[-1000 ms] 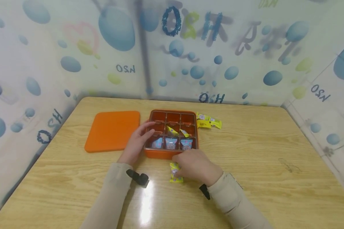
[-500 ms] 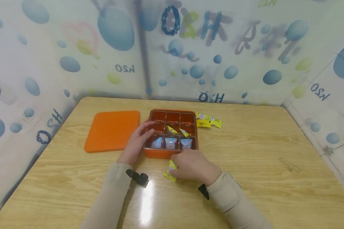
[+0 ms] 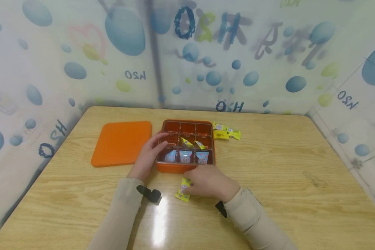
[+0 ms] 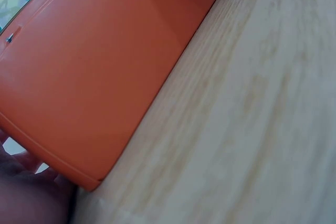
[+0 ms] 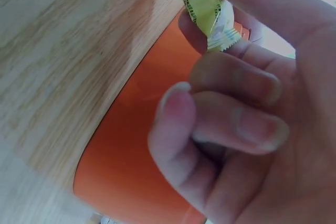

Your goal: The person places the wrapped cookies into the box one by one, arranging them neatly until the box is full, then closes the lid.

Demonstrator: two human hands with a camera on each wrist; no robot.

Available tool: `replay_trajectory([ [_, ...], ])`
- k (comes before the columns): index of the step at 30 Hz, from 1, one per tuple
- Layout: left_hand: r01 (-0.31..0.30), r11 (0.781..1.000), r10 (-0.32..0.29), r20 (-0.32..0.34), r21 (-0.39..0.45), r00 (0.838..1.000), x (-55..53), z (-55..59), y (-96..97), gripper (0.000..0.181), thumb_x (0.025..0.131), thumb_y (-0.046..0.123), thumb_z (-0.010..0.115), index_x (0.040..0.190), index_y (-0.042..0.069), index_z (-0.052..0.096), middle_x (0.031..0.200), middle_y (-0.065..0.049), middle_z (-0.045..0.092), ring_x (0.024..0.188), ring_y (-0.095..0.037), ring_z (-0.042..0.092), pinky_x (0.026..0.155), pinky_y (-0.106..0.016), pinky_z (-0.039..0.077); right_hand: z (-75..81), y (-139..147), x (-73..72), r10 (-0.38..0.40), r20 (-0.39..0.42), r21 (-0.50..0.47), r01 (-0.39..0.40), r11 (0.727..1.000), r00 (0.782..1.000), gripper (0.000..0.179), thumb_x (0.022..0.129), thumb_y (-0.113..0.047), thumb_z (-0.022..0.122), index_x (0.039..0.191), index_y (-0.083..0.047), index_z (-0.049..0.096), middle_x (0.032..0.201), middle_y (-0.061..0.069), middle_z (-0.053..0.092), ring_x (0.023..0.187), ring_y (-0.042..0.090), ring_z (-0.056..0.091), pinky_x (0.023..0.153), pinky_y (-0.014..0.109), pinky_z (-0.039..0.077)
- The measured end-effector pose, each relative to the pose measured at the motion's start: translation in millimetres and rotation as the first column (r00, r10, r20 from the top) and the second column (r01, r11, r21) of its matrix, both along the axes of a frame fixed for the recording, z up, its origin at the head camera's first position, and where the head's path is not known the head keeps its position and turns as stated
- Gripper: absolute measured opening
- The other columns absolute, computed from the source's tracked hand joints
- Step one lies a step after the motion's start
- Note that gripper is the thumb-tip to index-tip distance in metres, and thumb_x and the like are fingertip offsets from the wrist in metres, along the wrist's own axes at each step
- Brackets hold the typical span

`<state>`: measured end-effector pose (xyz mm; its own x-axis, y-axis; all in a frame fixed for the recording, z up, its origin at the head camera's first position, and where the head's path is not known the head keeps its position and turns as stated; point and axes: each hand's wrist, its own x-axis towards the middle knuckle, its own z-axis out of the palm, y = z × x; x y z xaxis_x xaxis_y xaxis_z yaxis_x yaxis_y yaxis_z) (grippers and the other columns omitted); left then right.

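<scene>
While your left hand (image 3: 147,152) rests, fingers parted, on the left rim of the compartmented orange box (image 3: 172,168), your right hand (image 3: 210,182) pinches a yellow-wrapped candy (image 3: 183,191) (just in front of the box)

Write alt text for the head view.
A person's right hand pinches a yellow packet in front of an orange nine-compartment box; the left hand rests on its left edge. Three blue packets fill the front row, two yellow ones behind; an orange lid lies left, more yellow packets right.
</scene>
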<state>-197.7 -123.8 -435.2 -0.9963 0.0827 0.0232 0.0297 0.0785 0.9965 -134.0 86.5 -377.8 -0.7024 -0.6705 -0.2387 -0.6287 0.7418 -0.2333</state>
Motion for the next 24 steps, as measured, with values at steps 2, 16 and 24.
replay_trajectory([
  [2,-0.003,1.0,0.003,-0.001,0.004,1.0,0.6,-0.1,0.0,0.036,0.087,0.031,0.056,0.123,0.024,0.053,0.144,0.009,0.024,0.132,-0.015,0.018,0.106,-0.041,0.015,-0.2,-0.2,-0.1,0.008,-0.006,-0.009,-0.008,1.0,1.0,0.026,0.078,-0.048,0.061,0.084,-0.023,0.059,0.058,-0.011,0.047,0.053,0.007,0.042,0.05,0.024,0.036],
  [16,-0.002,0.999,0.002,0.004,0.033,1.0,1.3,-0.3,-0.2,0.037,0.086,0.033,0.058,0.121,0.022,0.054,0.144,0.008,0.023,0.131,-0.014,0.018,0.106,-0.039,0.015,0.5,-1.1,0.1,0.084,-0.027,-0.059,-0.085,0.995,0.996,0.026,0.078,-0.043,0.064,0.069,-0.023,0.049,0.057,-0.009,0.035,0.053,0.006,0.033,0.049,0.023,0.027],
  [24,0.002,0.999,-0.002,0.0,0.033,1.0,1.3,-1.1,-0.2,0.035,0.088,0.029,0.056,0.122,0.025,0.053,0.143,0.009,0.026,0.13,-0.012,0.02,0.106,-0.04,0.015,-1.7,-0.8,0.7,0.106,-0.012,-0.087,-0.107,0.99,0.994,0.027,0.076,-0.039,0.067,0.066,-0.023,0.048,0.054,-0.011,0.037,0.05,0.004,0.034,0.046,0.02,0.027],
])
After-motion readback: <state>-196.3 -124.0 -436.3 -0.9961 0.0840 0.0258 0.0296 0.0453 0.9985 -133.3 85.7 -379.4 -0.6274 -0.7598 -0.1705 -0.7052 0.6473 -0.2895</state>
